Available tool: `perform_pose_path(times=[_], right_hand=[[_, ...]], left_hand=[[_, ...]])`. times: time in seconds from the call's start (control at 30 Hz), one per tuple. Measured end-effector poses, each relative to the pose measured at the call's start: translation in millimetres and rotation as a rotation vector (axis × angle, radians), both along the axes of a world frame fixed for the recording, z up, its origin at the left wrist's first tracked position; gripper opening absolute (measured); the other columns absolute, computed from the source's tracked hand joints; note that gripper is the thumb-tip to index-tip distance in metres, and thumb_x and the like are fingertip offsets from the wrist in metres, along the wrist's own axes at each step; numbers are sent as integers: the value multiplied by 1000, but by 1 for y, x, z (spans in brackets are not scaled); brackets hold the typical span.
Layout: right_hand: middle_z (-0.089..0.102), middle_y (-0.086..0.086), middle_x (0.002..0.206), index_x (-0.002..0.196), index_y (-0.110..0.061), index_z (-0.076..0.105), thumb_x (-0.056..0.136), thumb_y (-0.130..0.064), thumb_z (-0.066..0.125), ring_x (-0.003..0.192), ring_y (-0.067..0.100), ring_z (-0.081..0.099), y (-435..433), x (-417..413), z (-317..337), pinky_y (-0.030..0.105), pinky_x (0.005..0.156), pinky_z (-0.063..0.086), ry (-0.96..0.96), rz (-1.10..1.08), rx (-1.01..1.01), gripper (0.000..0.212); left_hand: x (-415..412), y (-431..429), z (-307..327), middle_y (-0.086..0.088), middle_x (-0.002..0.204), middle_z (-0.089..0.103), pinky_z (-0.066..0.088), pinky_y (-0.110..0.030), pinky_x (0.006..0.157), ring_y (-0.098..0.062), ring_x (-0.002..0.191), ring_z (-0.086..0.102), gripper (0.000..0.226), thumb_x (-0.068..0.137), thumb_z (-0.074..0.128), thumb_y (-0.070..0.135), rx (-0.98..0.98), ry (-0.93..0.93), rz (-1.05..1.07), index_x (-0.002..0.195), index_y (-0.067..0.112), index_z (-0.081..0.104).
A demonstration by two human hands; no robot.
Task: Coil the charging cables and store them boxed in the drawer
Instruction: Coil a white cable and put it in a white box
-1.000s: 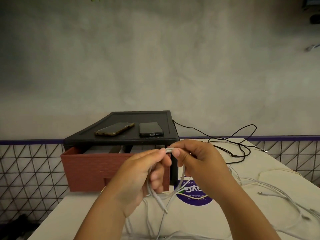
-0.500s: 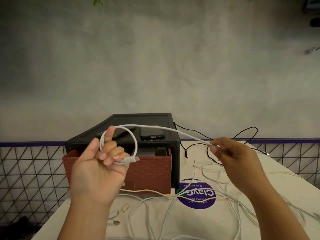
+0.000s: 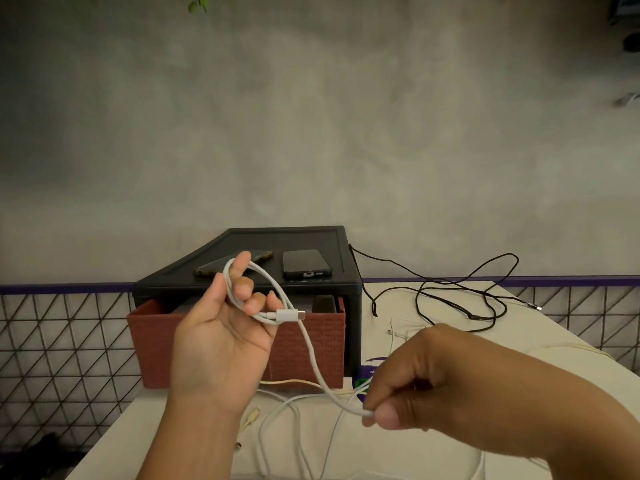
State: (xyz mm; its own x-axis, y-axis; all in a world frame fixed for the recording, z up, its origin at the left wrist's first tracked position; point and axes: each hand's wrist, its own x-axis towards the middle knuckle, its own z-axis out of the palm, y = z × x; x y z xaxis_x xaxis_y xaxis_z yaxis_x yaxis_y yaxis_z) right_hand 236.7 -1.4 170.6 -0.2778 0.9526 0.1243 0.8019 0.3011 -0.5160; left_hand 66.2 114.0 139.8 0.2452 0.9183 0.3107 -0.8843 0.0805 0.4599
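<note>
Down from half a second ago, my right hand (image 3: pixel 433 386) now pinches the white cable (image 3: pixel 312 355) low over the table (image 3: pixel 145 420). My left hand (image 3: pixel 221 337), well apart, grips its loop before the open drawer (image 3: pixel 156 348).

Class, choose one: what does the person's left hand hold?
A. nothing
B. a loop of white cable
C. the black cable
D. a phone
B: the left hand is raised in front of the drawer and grips a loop of the white cable, with the plug sticking out beside the thumb.
</note>
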Motion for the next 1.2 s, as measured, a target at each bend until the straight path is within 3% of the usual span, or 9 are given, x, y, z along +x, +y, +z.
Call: perform_pose_path(times=[0.1, 0.33, 0.43, 0.57, 0.63, 0.73, 0.87, 0.97, 1.2], right_hand=[[64, -22, 76, 90, -48, 62, 82, -37, 66, 69, -5, 57, -3, -5, 2, 9, 64, 44, 66, 57, 13, 14], [67, -3, 75, 93, -28, 70, 87, -22, 63, 64, 6, 59, 6, -14, -1, 21, 62, 49, 231, 148, 232, 11], [67, -9, 66, 73, -27, 69, 87, -18, 64, 59, 9, 62, 14, -8, -4, 22, 55, 50, 424, -27, 438, 17], [59, -17, 65, 68, -38, 61, 78, -29, 68, 68, -4, 54, 24, 3, -8, 9, 57, 40, 344, -298, 675, 16], [61, -15, 78, 76, -44, 59, 77, -43, 61, 73, -8, 54, 27, 5, -10, 8, 60, 40, 380, -300, 615, 2], [63, -18, 74, 88, -46, 58, 77, -56, 39, 72, -7, 56, 31, 4, -15, 7, 58, 40, 383, -164, 444, 25], [52, -11, 53, 78, -26, 60, 78, -52, 37, 49, 2, 46, 36, 2, -18, 13, 48, 35, 495, -162, 508, 36], [51, -12, 52, 71, -27, 59, 78, -51, 39, 48, 1, 45, 39, 1, -18, 13, 46, 36, 541, -203, 526, 32], [57, -19, 54, 74, -33, 63, 89, -17, 58, 51, -4, 50, 33, 13, -14, 6, 48, 36, 547, -287, 551, 22]], left_hand=[[7, -5, -2, 5, 58, 49, 53, -25, 66, -6, 46, 45, 38, 84, 48, 24, 62, 166, 61, 117, 10, 59], [29, -20, -11, -6, 75, 67, 48, -31, 69, -21, 72, 60, 39, 76, 50, 32, 347, 706, 44, 111, 23, 64], [30, -24, -13, -11, 59, 60, 46, -33, 65, -18, 52, 54, 39, 81, 43, 42, 381, 689, -120, 86, 18, 74], [30, -28, -11, 4, 43, 32, 43, -22, 50, -5, 34, 27, 52, 85, 44, 55, 356, 635, -316, 95, 14, 73], [29, -28, -9, 7, 41, 28, 41, -22, 46, -3, 33, 25, 45, 73, 56, 49, 335, 598, -365, 88, 11, 73], [28, -29, -8, 9, 40, 28, 38, -19, 39, -2, 31, 26, 38, 69, 73, 48, 302, 518, -401, 79, 11, 73], [33, -29, -6, 5, 41, 28, 42, -20, 41, -3, 30, 27, 35, 76, 57, 40, 164, 480, -266, 65, 8, 68], [36, -29, -5, 4, 44, 31, 49, -22, 51, -5, 33, 30, 29, 74, 54, 34, 123, 474, -218, 62, 9, 64], [28, -23, 0, 8, 43, 22, 33, -15, 35, -2, 30, 22, 31, 77, 53, 36, 36, 353, -227, 57, 13, 57]])
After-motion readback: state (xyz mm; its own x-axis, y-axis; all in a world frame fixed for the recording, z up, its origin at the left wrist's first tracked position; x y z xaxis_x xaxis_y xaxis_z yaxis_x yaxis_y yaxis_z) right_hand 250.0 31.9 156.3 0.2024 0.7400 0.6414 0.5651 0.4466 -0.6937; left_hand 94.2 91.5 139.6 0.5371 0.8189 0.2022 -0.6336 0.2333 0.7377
